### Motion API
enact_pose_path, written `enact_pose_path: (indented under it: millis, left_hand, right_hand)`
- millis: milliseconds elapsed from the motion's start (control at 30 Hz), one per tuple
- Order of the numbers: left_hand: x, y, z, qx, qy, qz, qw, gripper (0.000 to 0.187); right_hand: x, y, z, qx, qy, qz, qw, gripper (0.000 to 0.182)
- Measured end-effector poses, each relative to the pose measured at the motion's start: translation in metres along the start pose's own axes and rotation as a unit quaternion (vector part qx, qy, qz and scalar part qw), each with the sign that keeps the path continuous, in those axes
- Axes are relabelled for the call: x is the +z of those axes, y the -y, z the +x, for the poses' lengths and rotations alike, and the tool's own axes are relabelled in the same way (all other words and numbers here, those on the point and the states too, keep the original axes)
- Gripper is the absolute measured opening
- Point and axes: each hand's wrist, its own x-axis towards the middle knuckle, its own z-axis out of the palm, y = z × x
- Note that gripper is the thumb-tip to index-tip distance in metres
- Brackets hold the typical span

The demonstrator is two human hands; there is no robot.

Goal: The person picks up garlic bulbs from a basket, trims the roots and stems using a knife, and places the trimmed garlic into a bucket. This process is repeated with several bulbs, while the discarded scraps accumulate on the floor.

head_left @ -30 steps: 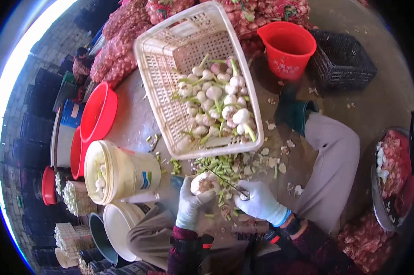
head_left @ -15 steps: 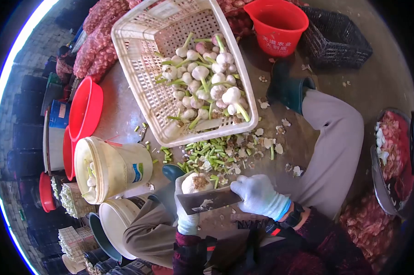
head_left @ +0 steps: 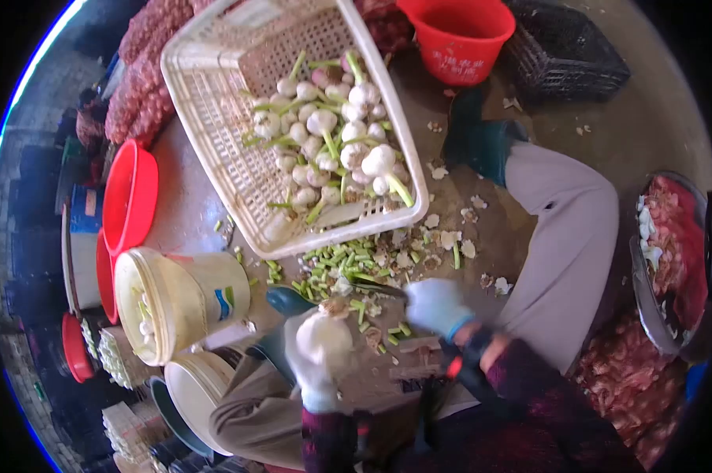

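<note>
Being steadied, root end up, in the curled fingers of the left hand (head_left: pixel 316 388), the garlic bulb (head_left: pixel 324 339) is held near the knife (head_left: pixel 379 288) gripped in the right hand's (head_left: pixel 437 306) fingers, and fingertips clear of the blade are called for by any cut.

Lighting is moderate and diffuse. White-blue glare (head_left: pixel 26 71) lines the upper left edge; the floor (head_left: pixel 184 189) shows pale sheen. Wide-angle distortion curves the borders, corners black. Motion blur softens the left hand (head_left: pixel 315 359) and right hand (head_left: pixel 438 307).
</note>
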Motion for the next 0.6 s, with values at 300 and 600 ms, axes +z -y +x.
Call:
enact_pose_path:
  millis: [300, 600]
  left_hand:
    - [0.007, -0.018, 0.011, -0.055, -0.056, -0.273, 0.959, 0.076]
    - [0.027, 0.037, 0.01, -0.126, -0.017, -0.507, 0.852, 0.044]
  right_hand:
    - [0.001, 0.034, -0.017, 0.163, -0.016, 0.265, 0.95, 0.023]
    - [0.073, 0.004, -0.001, 0.078, 0.027, 0.175, 0.981, 0.037]
